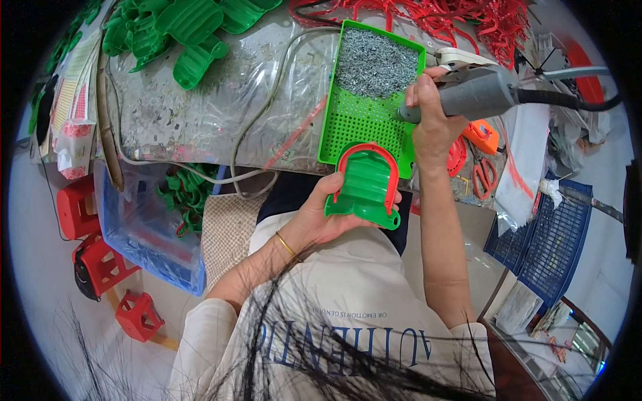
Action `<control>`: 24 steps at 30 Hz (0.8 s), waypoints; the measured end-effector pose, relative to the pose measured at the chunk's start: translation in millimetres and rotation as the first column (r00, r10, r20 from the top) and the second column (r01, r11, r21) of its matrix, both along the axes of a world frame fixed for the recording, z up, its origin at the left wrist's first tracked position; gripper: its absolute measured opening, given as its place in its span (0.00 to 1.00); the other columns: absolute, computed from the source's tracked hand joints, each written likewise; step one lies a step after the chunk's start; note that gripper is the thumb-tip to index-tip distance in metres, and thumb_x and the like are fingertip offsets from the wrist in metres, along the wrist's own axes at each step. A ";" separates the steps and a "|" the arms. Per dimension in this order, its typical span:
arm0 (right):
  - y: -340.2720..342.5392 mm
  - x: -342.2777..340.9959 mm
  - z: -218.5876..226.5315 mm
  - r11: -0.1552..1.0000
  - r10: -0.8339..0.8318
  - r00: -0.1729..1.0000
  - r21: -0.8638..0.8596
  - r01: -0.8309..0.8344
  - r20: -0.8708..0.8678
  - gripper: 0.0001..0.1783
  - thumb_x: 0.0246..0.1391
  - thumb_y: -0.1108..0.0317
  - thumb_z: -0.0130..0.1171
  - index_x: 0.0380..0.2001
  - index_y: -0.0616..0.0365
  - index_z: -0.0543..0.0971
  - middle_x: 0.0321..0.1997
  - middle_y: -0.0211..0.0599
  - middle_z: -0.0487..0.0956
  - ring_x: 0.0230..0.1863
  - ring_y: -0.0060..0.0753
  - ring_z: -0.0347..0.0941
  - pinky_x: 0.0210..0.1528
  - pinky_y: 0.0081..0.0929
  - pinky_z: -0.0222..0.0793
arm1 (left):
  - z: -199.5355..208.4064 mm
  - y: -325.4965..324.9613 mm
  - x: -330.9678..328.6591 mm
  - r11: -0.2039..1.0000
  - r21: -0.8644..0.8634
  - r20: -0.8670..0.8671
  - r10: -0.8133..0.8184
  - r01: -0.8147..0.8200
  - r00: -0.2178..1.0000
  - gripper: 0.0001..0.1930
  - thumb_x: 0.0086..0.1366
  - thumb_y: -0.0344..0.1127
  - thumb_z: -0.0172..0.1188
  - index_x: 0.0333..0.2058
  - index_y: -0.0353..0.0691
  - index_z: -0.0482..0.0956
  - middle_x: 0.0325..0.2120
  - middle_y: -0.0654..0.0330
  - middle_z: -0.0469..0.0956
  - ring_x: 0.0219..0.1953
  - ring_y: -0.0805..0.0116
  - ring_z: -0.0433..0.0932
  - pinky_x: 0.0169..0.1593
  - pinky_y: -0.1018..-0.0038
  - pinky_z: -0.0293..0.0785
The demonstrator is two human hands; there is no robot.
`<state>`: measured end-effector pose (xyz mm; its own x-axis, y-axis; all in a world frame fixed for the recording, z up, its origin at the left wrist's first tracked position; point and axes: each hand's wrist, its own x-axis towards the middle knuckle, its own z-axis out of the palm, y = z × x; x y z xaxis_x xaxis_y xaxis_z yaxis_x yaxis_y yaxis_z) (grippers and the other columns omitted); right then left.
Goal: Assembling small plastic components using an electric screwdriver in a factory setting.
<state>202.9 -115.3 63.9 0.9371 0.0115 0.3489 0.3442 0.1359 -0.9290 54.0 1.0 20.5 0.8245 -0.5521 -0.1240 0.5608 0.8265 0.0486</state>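
My left hand is closed around a curved green plastic part, which has a red U-shaped strip along its edge. Gripped in my right hand is a grey electric screwdriver with a black cord, its tip pointing left over a green perforated tray. Small silver screws fill the far part of that tray. The green part sits at the tray's near edge, overlapping it from my view.
Green plastic parts are heaped at the far left, red strips at the far right. Red-handled scissors lie right of my forearm. A grey cable crosses the table. A blue lined crate with green parts stands lower left, beside red stools.
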 end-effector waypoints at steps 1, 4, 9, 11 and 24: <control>-0.3 -0.4 1.9 0.999 0.009 1.000 0.037 -0.010 0.023 0.07 0.51 0.80 0.54 0.35 0.64 0.70 0.24 0.32 0.69 0.22 0.23 0.65 0.25 0.23 0.63 | -0.1 -0.7 0.2 1.000 0.007 -0.004 -0.004 0.004 1.000 0.39 0.59 0.60 0.52 0.59 0.34 0.58 0.52 0.41 0.67 0.54 0.50 0.69 0.55 0.53 0.67; 4.1 -7.8 27.9 0.994 -0.016 0.999 0.112 0.012 0.036 0.08 0.50 0.80 0.54 0.35 0.64 0.70 0.23 0.32 0.68 0.22 0.23 0.63 0.26 0.24 0.62 | 2.3 -0.5 1.1 1.000 0.027 -0.019 -0.004 0.005 1.000 0.40 0.58 0.60 0.52 0.59 0.34 0.58 0.53 0.42 0.67 0.54 0.50 0.69 0.55 0.53 0.67; 6.4 -22.7 64.3 0.981 0.074 0.997 0.179 -0.068 -0.025 0.09 0.52 0.74 0.55 0.36 0.64 0.71 0.19 0.30 0.64 0.21 0.23 0.60 0.25 0.23 0.58 | 4.5 0.3 0.9 0.998 0.061 0.004 -0.007 0.007 1.000 0.39 0.58 0.60 0.52 0.58 0.33 0.59 0.52 0.42 0.68 0.54 0.51 0.70 0.56 0.54 0.67; 7.9 -27.5 70.9 0.931 0.190 0.982 0.321 -0.174 -0.019 0.07 0.49 0.78 0.57 0.33 0.66 0.72 0.20 0.31 0.69 0.17 0.21 0.65 0.21 0.19 0.62 | 5.3 -0.3 0.5 0.998 0.055 -0.007 0.004 -0.004 1.000 0.39 0.59 0.59 0.52 0.58 0.33 0.60 0.52 0.42 0.68 0.54 0.51 0.70 0.56 0.55 0.67; 19.3 -44.7 70.9 0.984 0.170 0.981 0.061 -0.165 -0.092 0.07 0.52 0.72 0.53 0.33 0.63 0.70 0.16 0.28 0.62 0.17 0.21 0.58 0.23 0.22 0.56 | 1.4 -2.3 -0.3 1.000 0.017 -0.011 0.023 -0.022 1.000 0.38 0.60 0.57 0.53 0.60 0.36 0.57 0.52 0.44 0.68 0.55 0.51 0.69 0.55 0.52 0.68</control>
